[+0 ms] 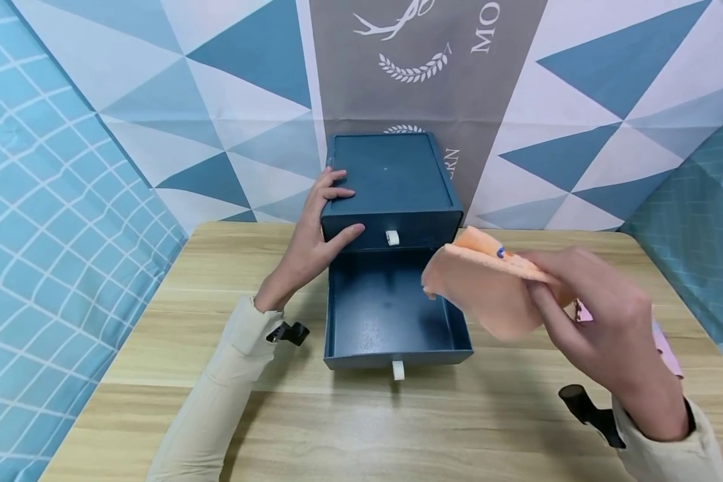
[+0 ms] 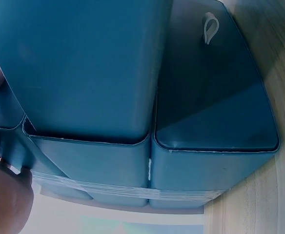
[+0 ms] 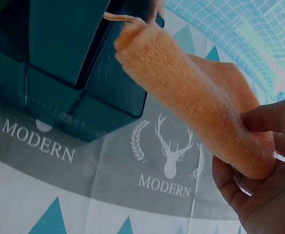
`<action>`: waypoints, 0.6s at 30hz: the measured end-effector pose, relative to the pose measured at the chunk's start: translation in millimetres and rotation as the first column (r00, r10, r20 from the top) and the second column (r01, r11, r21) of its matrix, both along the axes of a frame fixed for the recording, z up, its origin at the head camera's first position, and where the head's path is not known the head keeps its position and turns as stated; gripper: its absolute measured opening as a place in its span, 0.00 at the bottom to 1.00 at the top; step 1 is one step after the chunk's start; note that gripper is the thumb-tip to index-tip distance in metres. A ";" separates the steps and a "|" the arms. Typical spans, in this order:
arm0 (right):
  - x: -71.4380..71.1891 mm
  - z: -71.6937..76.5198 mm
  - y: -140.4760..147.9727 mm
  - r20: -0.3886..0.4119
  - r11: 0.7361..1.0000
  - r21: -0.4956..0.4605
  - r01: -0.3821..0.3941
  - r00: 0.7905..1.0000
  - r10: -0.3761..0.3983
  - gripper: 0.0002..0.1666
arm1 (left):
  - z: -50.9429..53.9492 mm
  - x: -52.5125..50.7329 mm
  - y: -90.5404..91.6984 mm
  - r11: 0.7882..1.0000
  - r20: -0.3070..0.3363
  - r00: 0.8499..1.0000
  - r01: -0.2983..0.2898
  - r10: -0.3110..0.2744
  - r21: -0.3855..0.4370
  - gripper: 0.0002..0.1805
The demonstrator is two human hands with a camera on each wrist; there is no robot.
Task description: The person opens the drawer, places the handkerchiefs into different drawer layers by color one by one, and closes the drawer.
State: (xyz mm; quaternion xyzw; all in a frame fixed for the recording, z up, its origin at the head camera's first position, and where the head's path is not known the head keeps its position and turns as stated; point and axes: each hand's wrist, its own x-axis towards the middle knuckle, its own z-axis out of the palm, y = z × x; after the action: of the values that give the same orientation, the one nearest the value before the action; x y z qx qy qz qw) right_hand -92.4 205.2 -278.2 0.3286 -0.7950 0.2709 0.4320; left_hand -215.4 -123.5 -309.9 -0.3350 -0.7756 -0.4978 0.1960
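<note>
The left hand (image 1: pixel 313 237), its grip spread wide, rests on the blue drawer box (image 1: pixel 391 174) near the far edge of the surface (image 1: pixel 367 428). The right hand (image 1: pixel 608 314) pinches an orange cloth (image 1: pixel 494 294) above the surface, toward its right edge, by the open lower drawer (image 1: pixel 361 361).

The cloth (image 1: pixel 488 294) in the right hand (image 1: pixel 605 314) is peach-orange, with a small blue mark (image 1: pixel 500 252). The drawer box (image 1: pixel 391 174) at the left hand (image 1: pixel 310 241) is dark blue, its tabs (image 1: pixel 393 237) white. Both sleeves (image 1: pixel 217 388) are cream. The table (image 1: pixel 217 274) below the hands is pale streaked wood. Beyond the hands, a wall sheet (image 1: pixel 256 60) mixes white and blue triangles around a grey strip (image 1: pixel 349 87) with white wreaths (image 1: pixel 412 69); left of the left hand, a light-blue sheet (image 1: pixel 54 221) carries a white grid.
</note>
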 end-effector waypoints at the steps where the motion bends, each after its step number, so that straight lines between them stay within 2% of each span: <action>1: 0.4 0.2 -2.6 -0.002 1.000 -0.005 -0.006 1.000 0.006 0.27 | -0.1 -0.1 0.0 1.000 -0.002 1.000 -0.001 0.001 0.001 0.23; 12: 1.3 -2.5 -26.5 0.044 0.992 0.015 -0.124 0.991 0.123 0.23 | 1.2 1.4 1.2 1.000 -0.007 1.000 0.005 -0.005 0.001 0.23; 18: -9.7 0.5 -40.2 0.143 0.983 0.105 -0.154 0.980 0.138 0.21 | 1.6 2.0 0.8 1.000 -0.003 1.000 0.001 -0.001 0.007 0.23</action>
State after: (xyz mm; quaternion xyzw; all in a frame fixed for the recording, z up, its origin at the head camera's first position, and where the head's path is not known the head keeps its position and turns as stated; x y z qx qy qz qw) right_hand -102.1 165.0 -277.7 0.3914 -0.8105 0.2771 0.3362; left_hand -213.3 -122.7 -308.2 -0.3355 -0.7734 -0.5001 0.1980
